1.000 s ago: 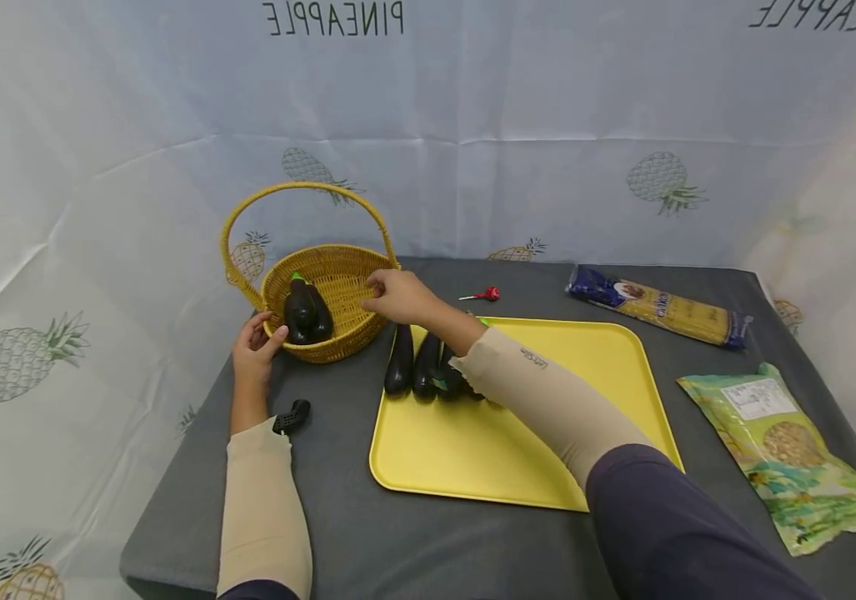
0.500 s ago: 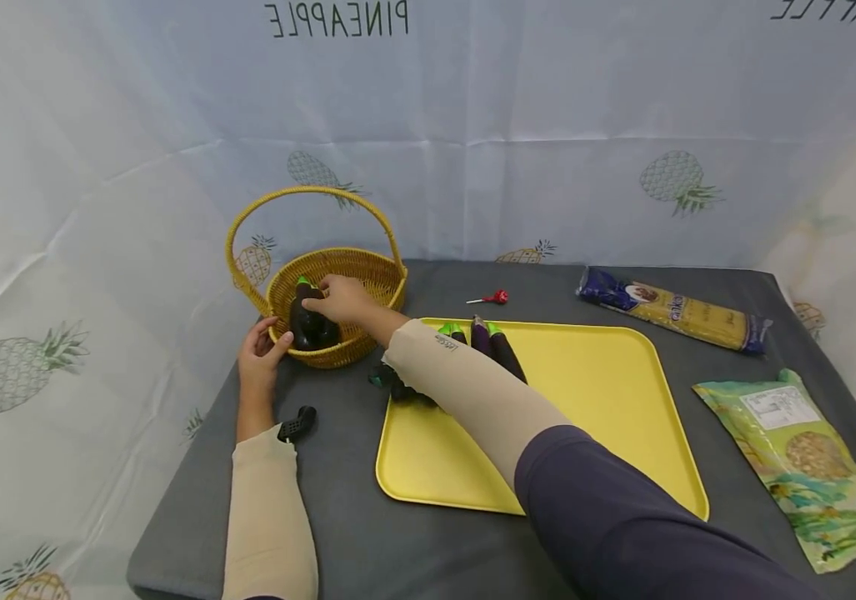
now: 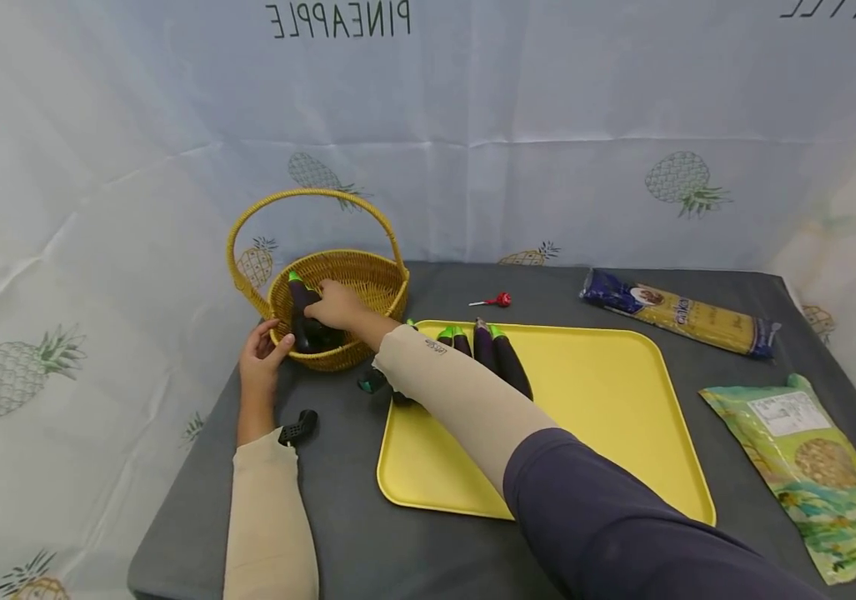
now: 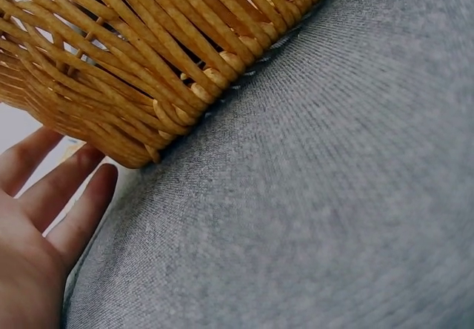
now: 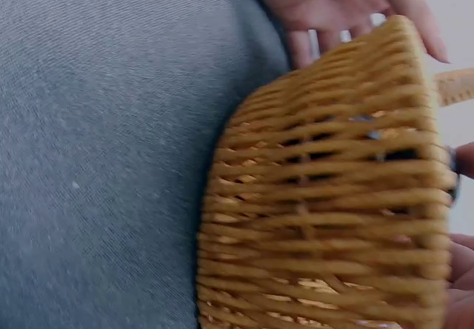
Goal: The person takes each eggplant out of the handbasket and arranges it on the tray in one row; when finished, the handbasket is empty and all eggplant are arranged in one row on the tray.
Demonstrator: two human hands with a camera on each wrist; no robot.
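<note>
A yellow wicker basket with a tall arched handle stands at the back left of the table. My left hand holds its left rim, thumb over the edge and fingers along the outside; in the left wrist view those fingers lie spread against the weave. Inside the basket my right hand pinches a dark eggplant, its green stem end leaning left. The wicker hides most of that hand in the right wrist view. Several more eggplants lie on a yellow tray, partly covered by my right forearm.
A red lollipop lies behind the tray. To the right are a long pack of pasta and a green printed bag. A white curtain with pineapple prints hangs behind the grey-covered table.
My right hand has moved left from the basket's right rim to the eggplant inside. That eggplant has tilted, its stem end shifting left. The left hand has stayed on the rim.
</note>
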